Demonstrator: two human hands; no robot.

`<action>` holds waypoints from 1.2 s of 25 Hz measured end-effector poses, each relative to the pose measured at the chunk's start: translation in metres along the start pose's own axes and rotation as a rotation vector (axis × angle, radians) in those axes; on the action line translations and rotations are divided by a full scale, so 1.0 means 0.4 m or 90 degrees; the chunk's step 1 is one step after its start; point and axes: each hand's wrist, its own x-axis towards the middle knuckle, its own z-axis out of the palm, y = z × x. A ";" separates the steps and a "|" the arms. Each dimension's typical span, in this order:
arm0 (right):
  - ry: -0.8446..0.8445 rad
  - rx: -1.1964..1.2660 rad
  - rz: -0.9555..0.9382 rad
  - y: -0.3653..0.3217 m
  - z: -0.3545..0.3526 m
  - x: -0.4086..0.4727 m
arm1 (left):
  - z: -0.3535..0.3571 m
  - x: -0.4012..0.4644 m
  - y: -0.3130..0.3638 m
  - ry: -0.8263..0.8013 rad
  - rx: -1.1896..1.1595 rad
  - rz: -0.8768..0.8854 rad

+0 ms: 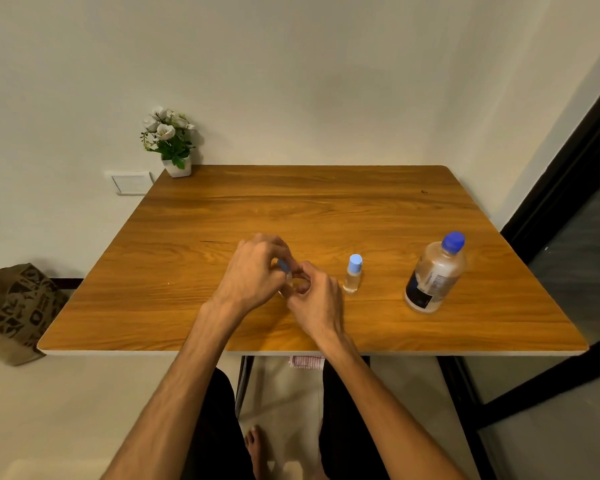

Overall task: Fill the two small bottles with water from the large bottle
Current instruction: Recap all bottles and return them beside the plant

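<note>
From the head camera we see our left hand (257, 271) pinching the blue cap (284, 265) of a small bottle (289, 281) that our right hand (317, 299) grips on the table (326, 202). The second small bottle (353, 274) and the large bottle (435, 273) stand capped to the right.

Wood-grain table (326, 202) (smooth, satin).

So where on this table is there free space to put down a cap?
Free: the far half of the table, beyond the flower pot, and the near-left part beside the left hand. Crowded: the near middle, where both hands hold a small bottle, and rightward past the second small bottle to the large bottle.
</note>
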 end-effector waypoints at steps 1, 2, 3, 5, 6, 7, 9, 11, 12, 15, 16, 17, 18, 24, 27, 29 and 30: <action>0.002 0.004 0.001 0.000 -0.001 0.002 | -0.003 -0.001 0.009 -0.008 -0.004 0.018; 0.003 0.010 0.003 0.000 -0.001 0.003 | -0.001 -0.003 0.015 0.005 0.000 0.019; 0.004 0.012 0.002 0.000 0.000 0.004 | 0.003 -0.004 0.017 0.033 0.021 0.008; -0.006 0.016 0.006 -0.002 -0.002 0.004 | 0.007 -0.003 0.019 0.055 0.085 -0.027; -0.015 0.019 0.008 -0.003 -0.004 0.003 | 0.007 -0.003 0.019 0.036 0.095 -0.029; -0.018 0.019 0.006 -0.003 -0.005 0.002 | 0.005 -0.003 0.018 0.011 0.077 -0.014; -0.013 0.015 -0.001 0.000 -0.006 0.004 | -0.002 -0.005 0.024 -0.009 0.012 0.024; -0.014 0.025 0.007 0.003 -0.003 0.008 | -0.001 -0.006 0.028 0.037 0.001 0.014; -0.016 0.031 0.012 0.003 -0.002 0.008 | -0.001 -0.005 0.028 0.062 0.029 -0.008; -0.032 0.029 0.021 0.007 -0.001 0.008 | -0.004 -0.004 0.019 0.011 0.034 -0.005; -0.029 0.025 0.020 0.009 0.000 0.010 | -0.006 -0.006 0.019 -0.010 0.004 0.022; -0.023 0.024 0.019 0.012 0.001 0.011 | -0.007 -0.009 0.022 -0.011 -0.019 0.039; -0.019 0.026 0.018 0.013 0.003 0.012 | -0.005 -0.011 0.022 0.007 -0.030 0.040; -0.025 0.015 0.027 0.015 0.005 0.013 | 0.029 0.001 -0.004 0.067 0.027 -0.033; -0.031 0.046 0.043 0.011 0.002 0.013 | 0.027 -0.002 -0.001 0.063 0.036 -0.021; -0.046 0.074 0.039 0.005 -0.014 0.003 | 0.024 -0.009 0.014 0.077 0.050 -0.018; -0.055 0.090 0.028 -0.001 -0.028 -0.009 | 0.023 -0.014 0.024 0.089 0.050 -0.009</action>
